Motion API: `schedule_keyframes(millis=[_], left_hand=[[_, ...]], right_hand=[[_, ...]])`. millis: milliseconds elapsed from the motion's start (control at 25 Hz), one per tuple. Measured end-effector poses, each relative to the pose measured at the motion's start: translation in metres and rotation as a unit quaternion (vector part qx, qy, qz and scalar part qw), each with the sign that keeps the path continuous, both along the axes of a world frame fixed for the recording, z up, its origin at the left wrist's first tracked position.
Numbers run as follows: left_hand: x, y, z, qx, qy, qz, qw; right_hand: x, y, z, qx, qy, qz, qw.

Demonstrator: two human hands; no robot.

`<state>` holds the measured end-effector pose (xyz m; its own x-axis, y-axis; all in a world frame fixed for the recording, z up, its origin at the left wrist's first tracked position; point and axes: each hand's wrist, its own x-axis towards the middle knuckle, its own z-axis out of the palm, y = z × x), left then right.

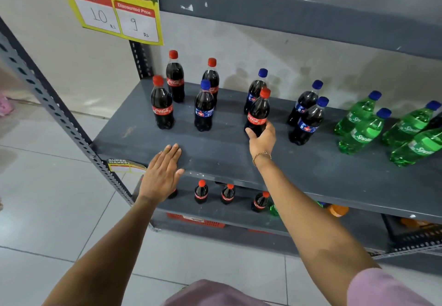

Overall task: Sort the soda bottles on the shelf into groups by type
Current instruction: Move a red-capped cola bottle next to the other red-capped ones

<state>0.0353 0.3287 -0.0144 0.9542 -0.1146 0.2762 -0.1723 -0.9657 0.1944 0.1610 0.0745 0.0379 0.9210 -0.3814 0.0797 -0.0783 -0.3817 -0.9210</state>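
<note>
1. A person's right hand (262, 139) wraps the lower body of a red-capped cola bottle (258, 114) standing near the middle of the grey shelf (311, 169), thumb on the near left side and fingers curled behind; whether the base rests on the shelf or is just lifted cannot be told.

2. The left hand (165, 174) lies flat and open on the shelf's front edge, holding nothing.

3. The held bottle stands among blue-capped cola bottles: one (254, 93) just behind it, a pair (307, 119) to its right. Three more red-capped bottles (162, 105) are grouped at the left end, with one stray blue-capped bottle (204, 107) among them. Green bottles (361, 126) sit at the far right, the nearer ones leaning or lying.

4. The bottle looks full, so it is likely to feel weighty for its size and top-steady only when set square on its base.

5. The plastic wall should be firm under pressure of the drink, yet smooth and possibly slick; a hold at or just below the label, around the widest part, seems safest.

6. Carried by the cap or neck it may swing; a low grip lets it slide or lift leftward past the neighbours without knocking them over.
</note>
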Motion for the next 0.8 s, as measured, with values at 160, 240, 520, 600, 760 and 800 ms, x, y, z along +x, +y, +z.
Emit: schedule_keyframes(millis=[160, 240, 520, 600, 760, 800], left_hand=[[-0.001, 0.001, -0.002, -0.012, -0.006, -0.001, 1.0], [0.0, 0.001, -0.001, -0.006, -0.002, -0.002, 1.0], [0.002, 0.016, 0.001, 0.021, 0.01, 0.003, 1.0], [0.001, 0.022, 0.0, 0.022, 0.015, 0.017, 0.999], [-0.001, 0.02, -0.001, 0.019, 0.018, 0.029, 0.999], [-0.001, 0.02, -0.001, 0.017, 0.021, 0.029, 0.999]], right_hand=[[-0.013, 0.003, -0.004, 0.017, -0.017, 0.004, 1.0], [-0.023, 0.009, -0.007, 0.027, -0.024, 0.013, 0.999], [-0.051, 0.049, -0.011, 0.055, -0.015, 0.069, 0.996], [-0.055, 0.063, -0.01, 0.058, -0.007, 0.089, 0.994], [-0.057, 0.096, -0.009, 0.052, -0.004, 0.129, 0.99], [-0.056, 0.105, -0.008, 0.047, -0.004, 0.141, 0.989]])
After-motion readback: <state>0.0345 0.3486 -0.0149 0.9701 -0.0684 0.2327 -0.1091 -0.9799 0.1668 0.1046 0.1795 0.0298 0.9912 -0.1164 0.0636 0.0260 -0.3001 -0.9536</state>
